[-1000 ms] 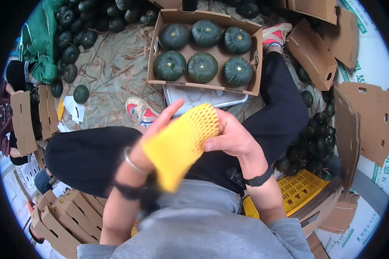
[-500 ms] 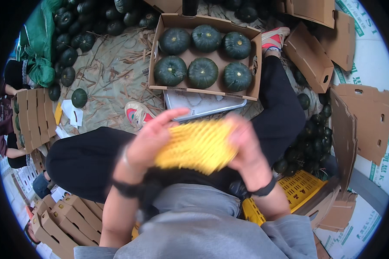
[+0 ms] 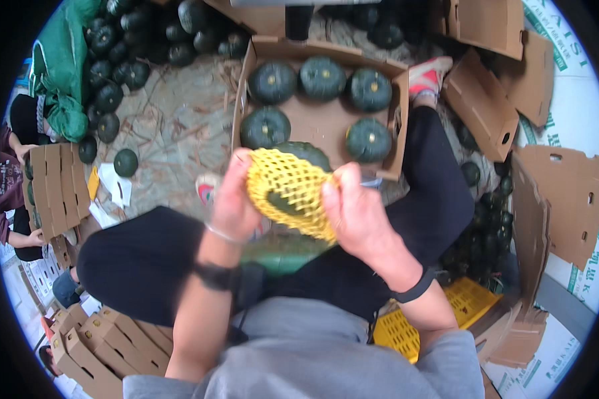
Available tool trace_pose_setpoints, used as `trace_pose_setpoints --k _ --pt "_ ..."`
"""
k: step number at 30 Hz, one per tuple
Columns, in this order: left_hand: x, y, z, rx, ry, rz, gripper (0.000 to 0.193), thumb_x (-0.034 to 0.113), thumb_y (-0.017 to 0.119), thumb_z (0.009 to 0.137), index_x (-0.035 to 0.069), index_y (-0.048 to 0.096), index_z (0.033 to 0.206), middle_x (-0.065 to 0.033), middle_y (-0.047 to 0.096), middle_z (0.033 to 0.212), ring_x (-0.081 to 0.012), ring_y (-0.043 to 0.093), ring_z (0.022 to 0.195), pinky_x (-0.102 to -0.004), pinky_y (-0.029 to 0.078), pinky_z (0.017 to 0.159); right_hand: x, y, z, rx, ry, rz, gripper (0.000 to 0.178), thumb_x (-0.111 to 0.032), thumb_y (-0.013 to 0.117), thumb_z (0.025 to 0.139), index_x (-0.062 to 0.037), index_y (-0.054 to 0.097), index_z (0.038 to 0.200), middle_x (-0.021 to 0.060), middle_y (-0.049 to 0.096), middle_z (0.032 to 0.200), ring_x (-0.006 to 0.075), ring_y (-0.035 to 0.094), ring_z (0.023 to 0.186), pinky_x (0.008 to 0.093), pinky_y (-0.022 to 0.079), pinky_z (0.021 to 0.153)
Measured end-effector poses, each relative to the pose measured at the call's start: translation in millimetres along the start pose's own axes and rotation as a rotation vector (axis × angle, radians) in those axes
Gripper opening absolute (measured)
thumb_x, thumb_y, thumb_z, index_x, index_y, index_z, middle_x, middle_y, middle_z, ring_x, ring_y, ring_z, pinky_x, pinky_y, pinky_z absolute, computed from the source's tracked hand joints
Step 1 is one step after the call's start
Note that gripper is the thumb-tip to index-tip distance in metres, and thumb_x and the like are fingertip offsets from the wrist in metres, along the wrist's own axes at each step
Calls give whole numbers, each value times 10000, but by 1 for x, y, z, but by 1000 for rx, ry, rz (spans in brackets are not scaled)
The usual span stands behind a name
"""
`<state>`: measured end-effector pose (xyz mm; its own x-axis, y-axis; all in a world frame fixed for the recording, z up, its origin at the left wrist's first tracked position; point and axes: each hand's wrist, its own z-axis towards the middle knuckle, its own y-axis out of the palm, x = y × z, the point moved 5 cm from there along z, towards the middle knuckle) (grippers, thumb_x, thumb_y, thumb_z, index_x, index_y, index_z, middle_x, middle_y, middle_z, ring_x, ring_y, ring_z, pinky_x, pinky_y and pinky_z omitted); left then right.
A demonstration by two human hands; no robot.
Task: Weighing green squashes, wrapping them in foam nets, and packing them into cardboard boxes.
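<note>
A yellow foam net sleeve [image 3: 276, 174] is stretched between my two hands, around the near part of a dark green pumpkin [image 3: 306, 151]. The pumpkin's far side shows bare above the net, and green skin shows through the mesh. It is at the near edge of an open cardboard box [image 3: 396, 166]; whether it rests on anything is hidden. My left hand [image 3: 236, 199] is closed on the net's left side. My right hand [image 3: 359, 209] pinches the net's right edge. Inside the box sit several other dark green pumpkins [image 3: 271, 82].
Loose pumpkins [image 3: 108, 96] are heaped at the far left, and more [image 3: 482, 233] at the right. Empty cardboard boxes [image 3: 482, 103] lean at the right. A yellow plastic crate [image 3: 456, 309] is by my right elbow. At the left, another person's hands hold stacked boxes [image 3: 56, 183].
The front-middle pumpkin has left its place in the box and is now partly inside the net. My hands have turned the net and opened it around the pumpkin.
</note>
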<state>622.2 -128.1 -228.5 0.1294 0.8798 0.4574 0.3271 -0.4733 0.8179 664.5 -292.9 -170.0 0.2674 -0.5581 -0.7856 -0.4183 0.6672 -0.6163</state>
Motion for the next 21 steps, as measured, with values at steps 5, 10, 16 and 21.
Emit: trace_pose_setpoints --k 5,10,16,21 --pt "-8 -9 -12 65 -263 -141 233 196 378 952 41 533 1032 -158 591 1205 -244 590 1069 -391 471 929 -10 -1 6 -4 122 238 205 -214 484 955 -17 425 951 244 566 717 445 577 685 473 449 611" --pt "-13 22 -46 34 -291 -256 422 310 364 987 19 517 1251 -164 600 1202 -270 603 1062 -393 464 956 25 17 -3 -83 330 784 212 -194 502 957 -4 526 868 56 576 774 115 529 738 290 433 676" --pt "-32 13 -102 -53 -478 -306 630 328 566 879 24 347 1386 -184 485 1335 -349 485 1225 -470 392 1038 12 17 -40 -182 180 862 665 -326 558 930 -49 256 1454 183 363 1408 216 450 1160 355 363 1007" --pt "-8 19 -91 57 -80 202 804 25 706 742 40 258 1409 -111 424 1353 -239 438 1254 -398 376 1056 -8 30 -51 -246 236 927 959 -164 787 745 -48 181 1479 137 357 1420 227 367 1304 354 312 1069"
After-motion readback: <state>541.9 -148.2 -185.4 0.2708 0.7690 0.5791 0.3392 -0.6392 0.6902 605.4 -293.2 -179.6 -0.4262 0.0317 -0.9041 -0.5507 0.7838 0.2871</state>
